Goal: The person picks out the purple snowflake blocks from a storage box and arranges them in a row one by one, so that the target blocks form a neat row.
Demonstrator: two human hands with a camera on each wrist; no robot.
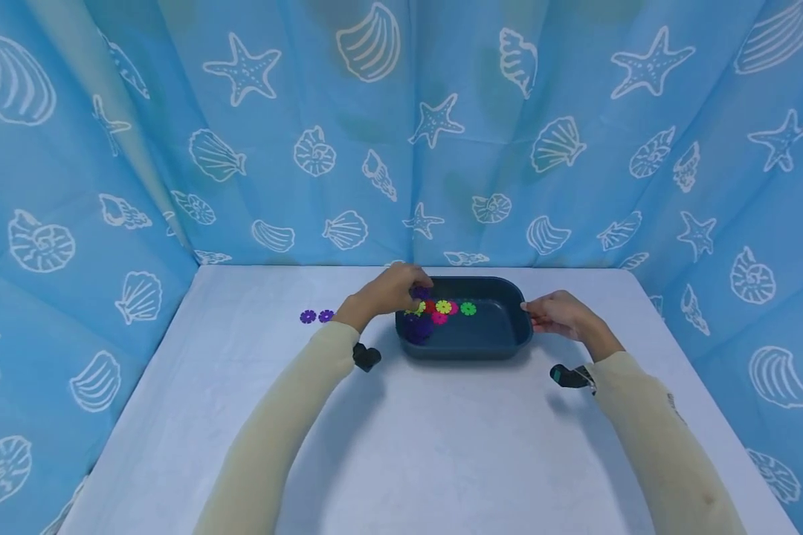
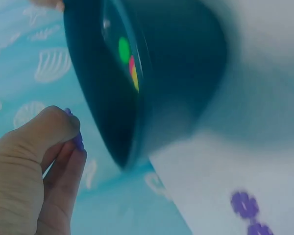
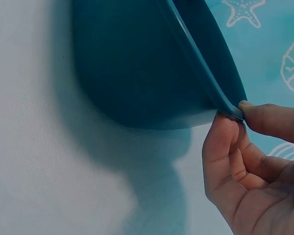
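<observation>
A dark blue-grey rectangular basin stands toward the back of the table. Notched flower-shaped plastic discs in yellow, pink, green and purple, such as the green disc, lie in its left half. My left hand is over the basin's left end and pinches a purple disc between thumb and fingers. At the opposite end, my right hand grips the rim, thumb on top and fingers beneath, as the right wrist view shows. Two purple discs lie on the table left of the basin.
A white cloth covers the table. Behind it and along both sides hangs a blue curtain printed with white shells and starfish. Black wrist cameras, one of them a left wrist camera, hang below the sleeves.
</observation>
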